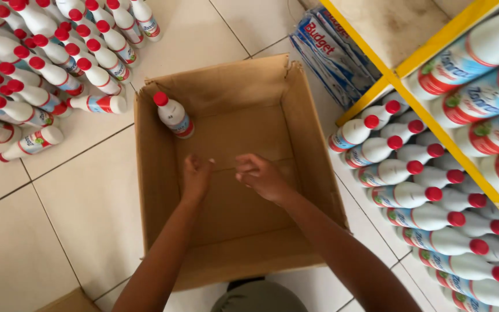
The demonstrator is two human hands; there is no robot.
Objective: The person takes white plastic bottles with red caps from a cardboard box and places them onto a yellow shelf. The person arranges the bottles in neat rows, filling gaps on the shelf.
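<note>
**Inside the cardboard box, both my hands are working at the bottom flaps**

Over the floor of the open cardboard box (pixel 157 173) I am holding both my hands close together, near the seam where the two bottom flaps are meeting. My left hand (pixel 195 178) is resting on the bottom with the fingers curled downward; I cannot tell if it is pinching something. My right hand (pixel 263 176) is lying just beside it, at 3 o'clock from it, with the fingers bent inward, and I also cannot tell whether it is gripping anything. The two hands are almost touching each other.

At 11 o'clock from my hands, one white bottle with a red cap (pixel 173 115) is standing in the far left corner of the box, leaning a little against the wall. Outside the box, at 10 o'clock, many bottles of the same kind (pixel 41 52) are standing and lying on the tiled floor (pixel 88 196). At 3 o'clock, more bottles (pixel 411 190) are lying in rows beside a yellow shelf (pixel 411 86). At 1 o'clock, blue packets (pixel 327 49) are leaning against it.
</note>
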